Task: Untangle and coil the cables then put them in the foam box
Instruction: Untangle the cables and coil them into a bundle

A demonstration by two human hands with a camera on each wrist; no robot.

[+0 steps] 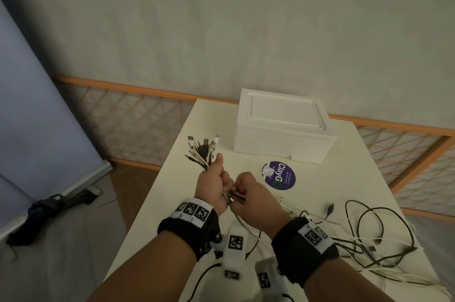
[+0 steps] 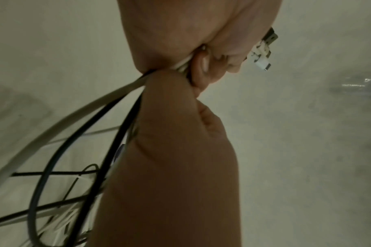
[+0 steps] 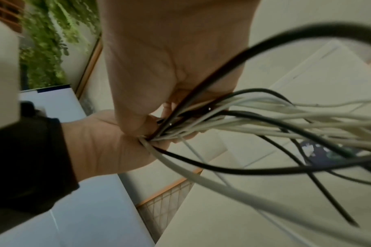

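Over the left middle of the table my left hand point(image 1: 214, 182) grips a bundle of cables point(image 1: 235, 195) in a fist. Several plug ends point(image 1: 203, 148) fan out above its thumb. My right hand point(image 1: 248, 191) grips the same bundle right beside it, fists almost touching. In the left wrist view my fingers point(image 2: 201, 66) curl round white and black cables point(image 2: 53, 147), and plugs point(image 2: 262, 55) stick out past them. In the right wrist view my right hand point(image 3: 170, 103) holds the strands point(image 3: 265, 117) next to my left hand point(image 3: 108, 147). The white foam box point(image 1: 283, 127) stands at the table's far side, lid on.
A loose tangle of black and white cables point(image 1: 369, 235) trails from the hands over the near right of the pale table point(image 1: 187, 134). A round purple sticker point(image 1: 279, 176) lies in front of the box. The table's left edge drops to the floor, where dark gear point(image 1: 44, 213) lies.
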